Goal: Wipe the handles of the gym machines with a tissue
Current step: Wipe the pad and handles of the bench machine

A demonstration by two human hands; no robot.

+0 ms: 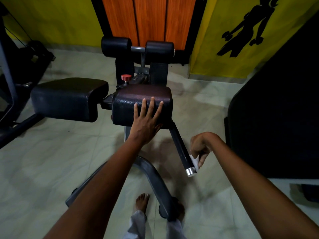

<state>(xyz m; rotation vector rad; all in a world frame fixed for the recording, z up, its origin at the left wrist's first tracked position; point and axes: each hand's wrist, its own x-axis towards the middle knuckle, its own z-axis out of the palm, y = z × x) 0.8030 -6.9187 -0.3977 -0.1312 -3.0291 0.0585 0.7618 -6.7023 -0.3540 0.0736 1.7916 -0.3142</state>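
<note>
While the left hand [146, 121] is laid flat with fingers straight and spread on the near edge of the dark seat pad [143, 102], the right hand [201, 148] is curled around a white tissue [195, 161], which is pinched against the handle [181, 149]. Handle: black bar, run down and toward the camera from the lower right corner of the seat pad, finished with a silver end cap [191, 171]. Tissue is pressed to the bar's right side, just above the cap. No containers are seen.

Left of the seat pad, a second black pad [67, 99] is mounted, apart from it. Behind the seat pad: a red knob [126, 77], then two black roller pads [138, 46] on a steel bar. Below it, a curved grey base frame [151, 176] is set on the tiled floor [43, 161], with a bare foot [142, 201] beside the frame. Right of the handle, a large dark panel [276, 118] is placed near the right forearm.
</note>
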